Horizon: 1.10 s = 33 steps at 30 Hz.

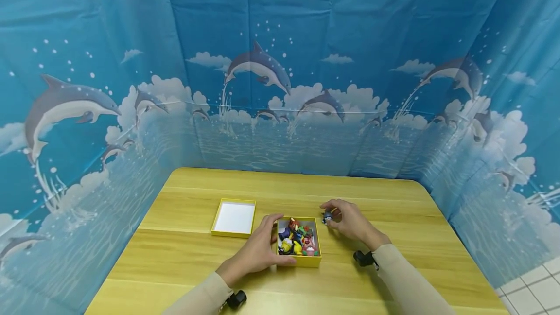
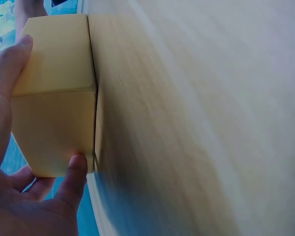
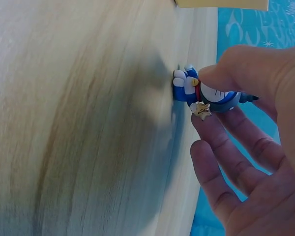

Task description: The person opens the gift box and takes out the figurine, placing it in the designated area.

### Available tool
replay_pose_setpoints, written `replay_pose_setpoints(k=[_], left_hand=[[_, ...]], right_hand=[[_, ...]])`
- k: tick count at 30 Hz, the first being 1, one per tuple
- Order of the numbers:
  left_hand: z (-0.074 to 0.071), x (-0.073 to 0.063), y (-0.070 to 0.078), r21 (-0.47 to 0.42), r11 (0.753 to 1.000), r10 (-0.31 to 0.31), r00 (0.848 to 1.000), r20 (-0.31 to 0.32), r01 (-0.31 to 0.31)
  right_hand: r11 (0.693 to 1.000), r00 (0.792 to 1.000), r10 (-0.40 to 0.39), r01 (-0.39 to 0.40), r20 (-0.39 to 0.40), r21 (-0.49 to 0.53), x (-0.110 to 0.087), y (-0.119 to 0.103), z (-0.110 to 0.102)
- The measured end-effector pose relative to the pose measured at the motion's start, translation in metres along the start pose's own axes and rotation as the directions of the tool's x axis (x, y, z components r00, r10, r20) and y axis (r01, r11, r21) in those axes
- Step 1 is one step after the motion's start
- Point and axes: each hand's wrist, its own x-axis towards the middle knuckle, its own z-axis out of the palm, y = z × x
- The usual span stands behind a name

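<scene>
My left hand grips the near left corner of a yellow box, thumb along its front and the other fingers at its left side. Inside lie several small colourful toy figures, among them a pink one. In the left wrist view the box's plain outer walls hide what it contains. To the right of the box, my right hand pinches a blue and white cat figurine between thumb and fingers. The figurine is upright, its feet at the tabletop, with a gold star in front.
A shallow yellow box lid, white inside, lies on the wooden table to the left of the box. Behind and beside the table hangs a blue dolphin-printed curtain. White floor tiles show at the lower right.
</scene>
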Motion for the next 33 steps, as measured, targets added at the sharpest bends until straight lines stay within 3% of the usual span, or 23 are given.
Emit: replay_pose_setpoints(k=[14, 33], left_hand=[[0.000, -0.001, 0.003, -0.006, 1.000, -0.008, 1.000, -0.007, 0.008], [0.001, -0.002, 0.004, -0.001, 1.000, -0.002, 1.000, -0.005, 0.002]], right_hand=[[0.998, 1.000, -0.014, 0.014, 0.002, -0.066, -0.001, -0.003, 0.001], [0.997, 0.999, -0.018, 0.015, -0.035, -0.070, -0.006, -0.011, -0.009]])
